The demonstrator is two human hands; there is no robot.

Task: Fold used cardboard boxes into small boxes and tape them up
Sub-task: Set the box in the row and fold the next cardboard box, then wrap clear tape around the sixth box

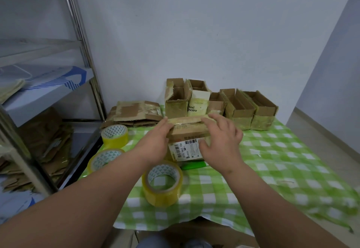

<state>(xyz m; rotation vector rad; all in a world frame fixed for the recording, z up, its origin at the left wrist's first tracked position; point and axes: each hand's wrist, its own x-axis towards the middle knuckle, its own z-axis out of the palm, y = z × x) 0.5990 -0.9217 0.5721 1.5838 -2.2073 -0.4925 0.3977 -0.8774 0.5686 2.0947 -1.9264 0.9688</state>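
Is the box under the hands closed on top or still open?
Closed: the box has its top flaps folded flat under tape, with the left hand and right hand pressing them.

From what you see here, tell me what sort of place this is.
Probably a small home packing or storage corner: a metal shelf stacked with flattened cardboard, tape rolls on a checked tablecloth, and taped small boxes along the wall.
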